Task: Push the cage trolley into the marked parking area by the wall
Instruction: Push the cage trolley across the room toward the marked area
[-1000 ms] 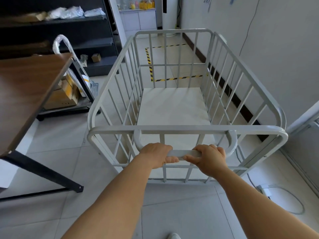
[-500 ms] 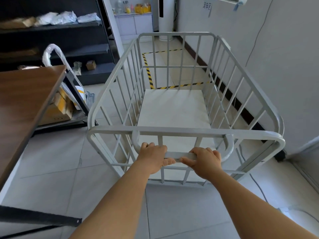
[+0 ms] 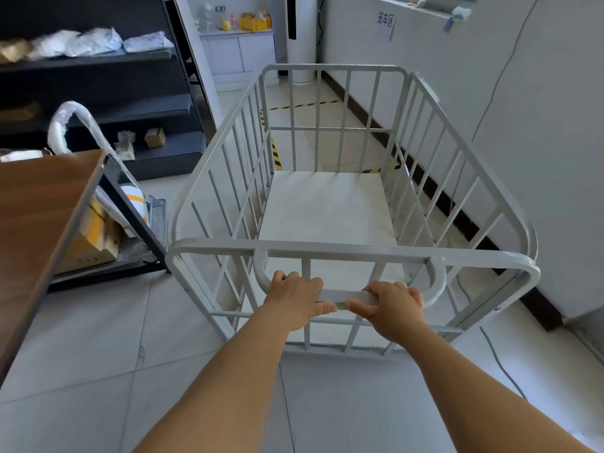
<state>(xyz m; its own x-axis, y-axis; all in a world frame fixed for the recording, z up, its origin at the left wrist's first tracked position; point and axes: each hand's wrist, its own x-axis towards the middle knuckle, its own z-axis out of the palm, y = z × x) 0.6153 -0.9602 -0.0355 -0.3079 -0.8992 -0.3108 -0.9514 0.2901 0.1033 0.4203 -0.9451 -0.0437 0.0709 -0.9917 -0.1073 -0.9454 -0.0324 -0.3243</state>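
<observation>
1. On the handle (image 3: 343, 295) at the near end of the trolley (image 3: 327, 207), both hands are locked in: the left hand (image 3: 295, 300) has its fingers (image 3: 322, 309) curled over and under the flat bar, and the right hand (image 3: 394, 305) is wrapped round it the same way, thumb tucked beneath.
2. The two hands sit close together near the middle of the handle, thumbs almost meeting, bare forearms stretched forward from the bottom of the view.
3. The handle is a curved loop hanging just below the top rail (image 3: 353, 251) of the near side.
4. The trolley itself is a pale grey cage with upright bars on all four sides and a flat, bare base, standing on the tiled floor (image 3: 98, 354).
5. Its right side runs close along the white wall (image 3: 539, 142), with the dark skirting board (image 3: 457, 217) showing through the bars.
6. Ahead, seen through the far end of the cage, black-and-yellow striped tape (image 3: 276, 152) marks a rectangle on the floor against that wall; the front of the trolley is just at its near edge.
7. A paper sign (image 3: 385, 20) hangs on the wall above the marked area.
8. To the left, a brown desk (image 3: 42, 217) juts into view, with a loaded flat cart (image 3: 108, 243) beside it and dark shelving (image 3: 98, 93) behind.
9. A cable (image 3: 500, 364) trails on the floor at the right.
</observation>
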